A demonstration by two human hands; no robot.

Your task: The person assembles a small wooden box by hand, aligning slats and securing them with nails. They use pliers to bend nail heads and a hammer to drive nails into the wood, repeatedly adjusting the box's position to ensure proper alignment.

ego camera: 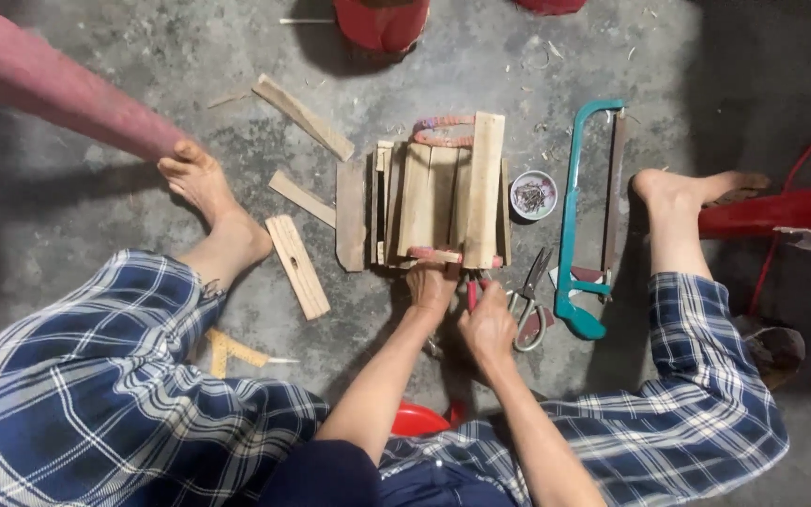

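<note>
A: Floor (96,178) noted as bare grey concrete, mottled, scuffed, with pale sawdust and fine shavings (546,56) scattered toward the top of the view.

B: Light?

A: Uneven. Centre fairly bright; right edge falls into deep shadow (772,56). Source itself out of view.

B: Furniture?

A: Red plastic stool legs: one at top centre (382,23), one slanting in at upper left (49,84), one lying across at right (781,208). A thin red cord (804,155) runs down the dark right side.

B: Walls, windows?

A: None in view; the camera looks straight down.
</note>
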